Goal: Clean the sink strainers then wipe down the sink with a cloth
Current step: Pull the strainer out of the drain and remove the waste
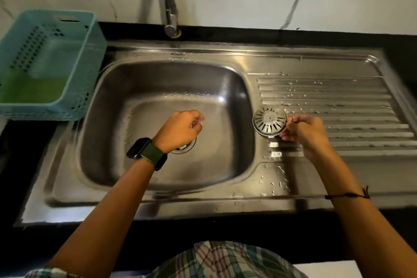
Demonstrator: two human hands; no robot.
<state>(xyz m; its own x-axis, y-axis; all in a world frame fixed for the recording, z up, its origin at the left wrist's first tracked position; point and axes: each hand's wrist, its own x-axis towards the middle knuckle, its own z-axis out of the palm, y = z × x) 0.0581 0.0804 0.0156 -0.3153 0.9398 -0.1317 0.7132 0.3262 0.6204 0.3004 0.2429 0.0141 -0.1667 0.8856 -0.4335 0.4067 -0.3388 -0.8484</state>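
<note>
Left hand [180, 130] fisted, right hand [303, 132] pinching strainer [269, 122]

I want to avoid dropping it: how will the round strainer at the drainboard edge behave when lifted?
The strainer looks like thin slotted metal, so probably stiff and light. Droplets lie on the drainboard, so it may be slippery. The right hand holds it tilted at its rim; being round, it might roll if released.
</note>
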